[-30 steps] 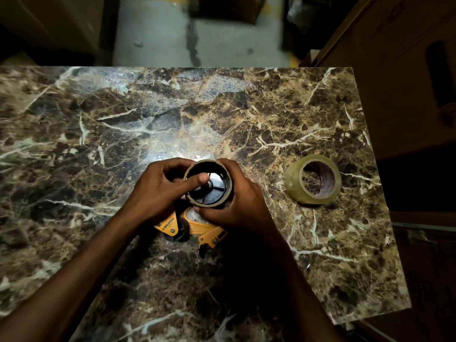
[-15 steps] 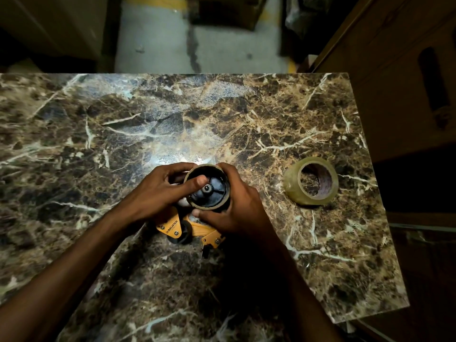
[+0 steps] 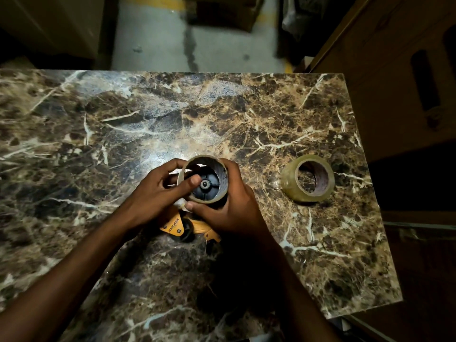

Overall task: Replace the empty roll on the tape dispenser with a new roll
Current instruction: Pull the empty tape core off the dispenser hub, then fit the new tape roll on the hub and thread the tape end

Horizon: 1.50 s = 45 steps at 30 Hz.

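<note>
Since the earlier frames the core (image 3: pixel 223 175) has tipped and come partway up off the black hub (image 3: pixel 205 185), so a sliver of lit table now shows through its upper left inside, and the left thumb has slid from the core's rim onto the hub face.

The core is a bare cardboard ring at the centre of the frame, tilted, with the spoked hub and its small metal centre visible inside it. Nothing else sits in the ring. The new roll (image 3: pixel 308 181) lies on its side at the right of the frame, well apart from the hands, its hollow middle empty and showing its cardboard lining.

The left hand (image 3: pixel 158 193) comes in from the lower left, fingers curled round the far left side of the core and thumb pressed on the hub. The right hand (image 3: pixel 234 206) comes from the lower right, wrapped closed around the core's right side, thumb tip at its lower edge. The yellow dispenser (image 3: pixel 176 225) lies on the table (image 3: pixel 98 144) just below the hands, mostly hidden by them; a printed yellow plate and a black roller show.
</note>
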{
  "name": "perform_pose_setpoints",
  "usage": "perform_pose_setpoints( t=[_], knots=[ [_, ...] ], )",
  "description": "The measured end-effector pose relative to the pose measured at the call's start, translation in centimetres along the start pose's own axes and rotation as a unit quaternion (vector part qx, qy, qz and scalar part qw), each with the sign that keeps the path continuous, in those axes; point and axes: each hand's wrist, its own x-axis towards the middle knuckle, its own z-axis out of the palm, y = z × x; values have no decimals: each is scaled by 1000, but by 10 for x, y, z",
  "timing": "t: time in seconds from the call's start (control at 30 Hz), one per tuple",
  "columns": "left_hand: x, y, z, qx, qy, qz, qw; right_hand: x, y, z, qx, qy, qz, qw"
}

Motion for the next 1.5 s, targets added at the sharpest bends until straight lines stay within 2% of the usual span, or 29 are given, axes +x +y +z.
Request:
perform_pose_setpoints(
  t=[0.27,0.5,0.67,0.87,1.03,1.2,1.5],
  knots=[
    [-4,-8,-3,35,10,27,999,-3,13,3,2,48,2,999],
    [-9,-23,-8,13,56,39,998,1,32,7,18,115,41,992],
    [-6,-29,-9,30,76,29,996,4,36,6,35,116,51,991],
    [-9,-38,-9,18,125,21,992,13,43,2,47,197,61,977],
    [-12,-45,-13,-11,129,20,991,47,48,-6,-40,223,95,970],
    [-17,-46,-16,0,135,18,991,94,49,-14,-158,262,120,944],
    [-21,-44,-10,-16,146,16,989,120,55,-14,-197,300,101,928]
  ],
)
